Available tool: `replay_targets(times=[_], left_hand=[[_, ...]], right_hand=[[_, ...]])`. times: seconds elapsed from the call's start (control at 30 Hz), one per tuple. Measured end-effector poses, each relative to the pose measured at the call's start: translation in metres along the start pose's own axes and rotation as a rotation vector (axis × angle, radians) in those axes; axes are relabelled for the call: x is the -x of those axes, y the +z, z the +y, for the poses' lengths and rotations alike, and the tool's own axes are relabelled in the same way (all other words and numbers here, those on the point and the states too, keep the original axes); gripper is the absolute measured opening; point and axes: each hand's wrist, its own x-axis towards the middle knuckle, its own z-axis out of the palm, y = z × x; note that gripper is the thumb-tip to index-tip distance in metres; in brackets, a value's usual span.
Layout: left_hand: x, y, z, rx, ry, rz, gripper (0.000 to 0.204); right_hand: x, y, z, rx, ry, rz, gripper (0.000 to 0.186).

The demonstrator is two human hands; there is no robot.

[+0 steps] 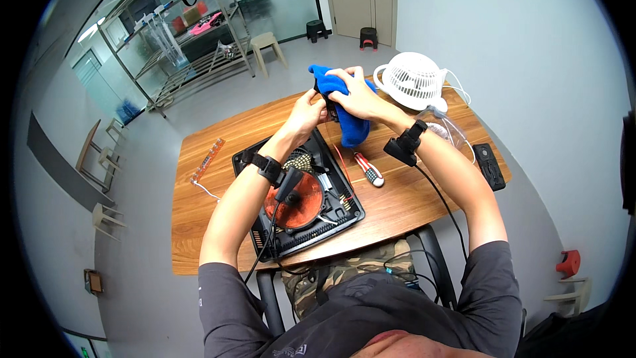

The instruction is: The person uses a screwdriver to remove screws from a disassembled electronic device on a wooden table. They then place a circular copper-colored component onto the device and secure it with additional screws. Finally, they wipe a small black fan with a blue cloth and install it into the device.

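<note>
My right hand (358,98) is wrapped over a blue cloth (356,131), which hangs down beneath it. The fingers of my left hand (306,114) pinch a small dark part (332,111) at the cloth's left side. Most of that part is hidden by cloth and fingers, so its kind does not show. Thin red wires (340,156) run from near it down to an opened black appliance housing (322,224), which lies below my left forearm. Inside the housing sits a round copper-coloured coil (305,207). A screwdriver (368,170) with a red, white and dark handle lies right of the housing.
On the wooden table (397,208), a narrow orange circuit strip (209,160) lies at the left, a white basket (412,80) stands at the far right, and a black case (489,166) lies at the right edge. Cables hang from both wrist straps. A metal shelf (192,53) stands beyond.
</note>
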Motion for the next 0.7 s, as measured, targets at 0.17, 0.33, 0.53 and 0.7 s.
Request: replay_targets(times=[0.17, 0.33, 0.53, 0.7], left_hand=[[0.002, -0.008, 0.001, -0.095, 0.047, -0.071, 0.033], [0.011, -0.003, 0.007, -0.101, 0.056, -0.085, 0.036], [0.012, 0.001, -0.002, -0.154, 0.082, -0.179, 0.037], [0.024, 0.017, 0.015, -0.003, 0.063, -0.119, 0.040]], right_hand=[[-0.001, 0.009, 0.009, -0.143, -0.041, 0.041, 0.050], [-0.008, 0.010, 0.005, -0.092, -0.047, 0.122, 0.043], [-0.021, -0.005, 0.031, 0.011, 0.083, 0.241, 0.042], [-0.015, -0.014, 0.027, -0.089, 0.206, 0.387, 0.040]])
